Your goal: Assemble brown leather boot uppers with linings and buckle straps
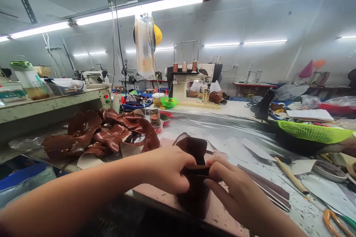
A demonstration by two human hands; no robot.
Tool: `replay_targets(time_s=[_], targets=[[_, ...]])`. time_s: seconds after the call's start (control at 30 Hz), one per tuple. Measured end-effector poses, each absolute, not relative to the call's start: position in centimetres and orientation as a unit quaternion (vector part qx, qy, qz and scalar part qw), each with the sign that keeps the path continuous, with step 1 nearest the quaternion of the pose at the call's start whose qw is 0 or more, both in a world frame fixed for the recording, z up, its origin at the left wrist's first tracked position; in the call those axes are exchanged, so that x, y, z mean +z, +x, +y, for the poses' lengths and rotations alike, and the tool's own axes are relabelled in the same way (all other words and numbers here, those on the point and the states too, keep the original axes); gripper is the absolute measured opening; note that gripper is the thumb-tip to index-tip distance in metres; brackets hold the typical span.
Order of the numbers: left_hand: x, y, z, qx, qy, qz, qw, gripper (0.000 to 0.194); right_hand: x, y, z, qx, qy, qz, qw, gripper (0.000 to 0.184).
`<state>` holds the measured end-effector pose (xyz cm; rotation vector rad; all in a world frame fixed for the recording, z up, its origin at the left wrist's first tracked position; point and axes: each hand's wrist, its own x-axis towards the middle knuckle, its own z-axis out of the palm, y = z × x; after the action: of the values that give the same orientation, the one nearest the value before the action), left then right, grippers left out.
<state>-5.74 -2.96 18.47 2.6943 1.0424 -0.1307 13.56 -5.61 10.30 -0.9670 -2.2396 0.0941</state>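
A dark brown leather shoe upper [194,192] stands between my two hands over a pinkish board [161,194]. From the left, my left hand [169,166] is closed on the folded edge of the leather, its fingertips hidden behind and inside the fold. Opposite it, my right hand [229,181] pinches the same edge between thumb and fingers. The top flap of the upper rises just beyond my hands. Dark strips of material [267,185] lie to the right of my right hand.
A heap of brown leather pieces [111,133] lies left. A hammer [292,176], orange-handled scissors [330,222] and a green basket [317,131] are right. Ahead stand a phone [155,118] and a sewing machine [180,89] with thread spools; a person sits behind it.
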Motion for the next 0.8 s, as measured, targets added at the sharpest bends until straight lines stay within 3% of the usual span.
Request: replay_targets(time_s=[0.27, 0.53, 0.8], targets=[[17.4, -4.7, -2.8, -0.034, 0.911, 0.405, 0.066, 0.029, 9.5, 13.2, -5.1, 0.023, -0.373, -0.835, 0.404, 0.012], [16.5, -4.5, -2.5, -0.010, 0.912, 0.408, 0.041, 0.020, 9.0, 13.3, -4.9, 0.000, -0.399, -0.821, 0.407, 0.013], [16.4, -4.2, -2.3, 0.017, 0.905, 0.417, 0.084, 0.011, 9.1, 13.2, -4.7, 0.006, -0.397, -0.813, 0.425, 0.015]])
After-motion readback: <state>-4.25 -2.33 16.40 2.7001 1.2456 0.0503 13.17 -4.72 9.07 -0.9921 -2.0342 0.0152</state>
